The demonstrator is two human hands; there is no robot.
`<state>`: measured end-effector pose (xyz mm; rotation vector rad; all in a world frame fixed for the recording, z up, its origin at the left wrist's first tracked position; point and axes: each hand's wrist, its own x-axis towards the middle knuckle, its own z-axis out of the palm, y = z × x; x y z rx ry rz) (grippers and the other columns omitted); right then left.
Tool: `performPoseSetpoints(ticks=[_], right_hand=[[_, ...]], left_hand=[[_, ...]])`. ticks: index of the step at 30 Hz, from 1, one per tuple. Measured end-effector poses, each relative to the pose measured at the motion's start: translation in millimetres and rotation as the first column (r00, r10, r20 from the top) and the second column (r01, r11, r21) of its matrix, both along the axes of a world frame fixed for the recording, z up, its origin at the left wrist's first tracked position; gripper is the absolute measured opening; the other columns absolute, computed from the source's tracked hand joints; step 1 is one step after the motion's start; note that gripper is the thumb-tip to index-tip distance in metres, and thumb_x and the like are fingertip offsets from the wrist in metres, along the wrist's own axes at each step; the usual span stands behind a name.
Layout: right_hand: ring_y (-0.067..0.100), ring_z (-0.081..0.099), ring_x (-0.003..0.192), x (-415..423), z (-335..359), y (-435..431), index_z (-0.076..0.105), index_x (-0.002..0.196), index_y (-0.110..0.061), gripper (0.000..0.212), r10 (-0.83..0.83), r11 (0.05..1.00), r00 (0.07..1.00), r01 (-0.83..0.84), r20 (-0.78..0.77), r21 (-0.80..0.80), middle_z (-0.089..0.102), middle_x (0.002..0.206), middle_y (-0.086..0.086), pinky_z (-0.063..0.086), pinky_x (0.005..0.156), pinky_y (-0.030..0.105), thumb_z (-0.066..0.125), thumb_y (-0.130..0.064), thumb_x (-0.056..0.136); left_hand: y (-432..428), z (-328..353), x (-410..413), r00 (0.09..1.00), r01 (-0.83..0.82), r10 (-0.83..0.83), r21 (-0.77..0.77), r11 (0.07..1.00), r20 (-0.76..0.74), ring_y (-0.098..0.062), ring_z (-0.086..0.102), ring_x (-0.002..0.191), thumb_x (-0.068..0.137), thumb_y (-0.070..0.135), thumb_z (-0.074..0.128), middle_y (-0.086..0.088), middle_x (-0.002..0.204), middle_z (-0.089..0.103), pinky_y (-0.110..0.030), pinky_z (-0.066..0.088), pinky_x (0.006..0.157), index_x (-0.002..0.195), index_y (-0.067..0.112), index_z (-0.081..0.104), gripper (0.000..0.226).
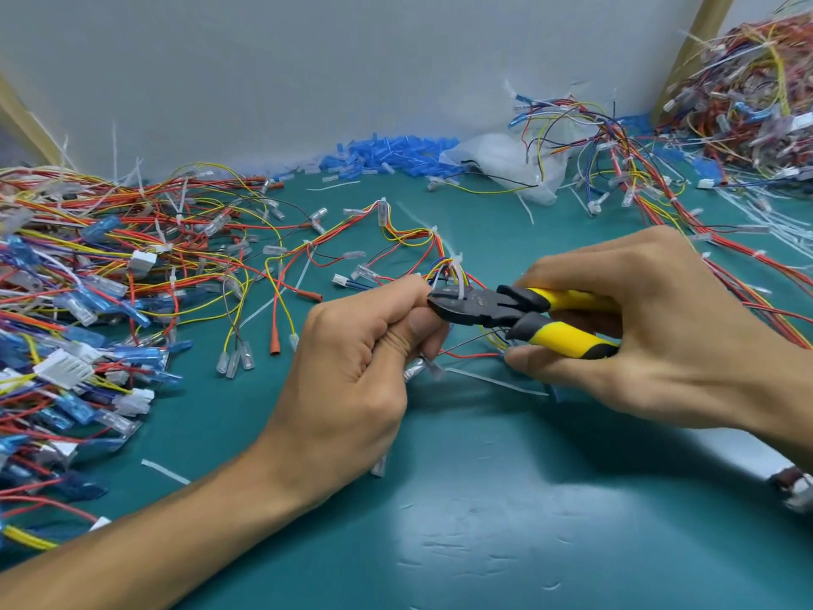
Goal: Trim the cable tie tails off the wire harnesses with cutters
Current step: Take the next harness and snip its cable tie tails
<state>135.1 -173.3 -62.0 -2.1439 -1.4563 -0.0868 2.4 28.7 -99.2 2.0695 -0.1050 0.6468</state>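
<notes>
Two hands meet low over the teal-green bench mat (484,499) in the head view, the only one there is. The left hand (352,367) is curled into a fist round a thin harness of red, yellow and blue wires (422,235), thumb pressed against its bundled end. The right hand (638,336) wraps the yellow-and-black-handled cutters (497,308), whose jaws sit nearly closed on a white cable tie tail (459,281) just beside the left thumb.

Coloured wires crowd right up against the blades, so a bite taken slightly off line would likely nick insulation rather than plastic. The thumb is also close enough to be pinched if the tool slips. A tail cut under tension may fly off.

One loose white offcut strip (497,380) lies under the hands. A tangled heap of harnesses (88,301) fills the left, another pile (748,103) the far right, and blue plastic sleeves (387,154) lie along the wall.
</notes>
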Motion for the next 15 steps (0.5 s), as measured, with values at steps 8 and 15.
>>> performPoseSetpoints(ticks=[8, 15], right_hand=[[0.017, 0.055, 0.079, -6.0, -3.9, 4.5, 0.067, 0.103, -0.024, 0.029, -0.008, 1.000, 1.000, 0.008, -0.010, -0.001, 0.059, 0.089, -0.011, 0.047, 0.069, 0.037, 0.072, -0.044, 0.083], [0.028, 0.036, 0.059, -2.9, -5.5, 2.5, 0.065, 0.075, -0.012, 0.026, 0.013, 0.998, 1.000, -0.012, -0.018, 0.057, 0.046, 0.061, 0.009, 0.035, 0.050, 0.044, 0.074, -0.035, 0.081]], left_hand=[[0.8, 0.8, -0.1, 1.000, 0.001, -0.001, 0.001, 1.000, 0.002, -0.027, 0.038, 0.062, 0.107, 0.019, 0.045, -0.004, 0.066, 0.043, -0.043, 0.033, 0.055, 0.073, 0.010, 0.052, 0.036], [-1.0, 3.2, -0.7, 0.999, 0.044, -0.044, 0.016, 0.999, -0.016, -0.014, 0.031, 0.058, 0.109, 0.021, 0.043, 0.008, 0.063, 0.035, -0.027, 0.024, 0.055, 0.072, 0.014, 0.047, 0.038]])
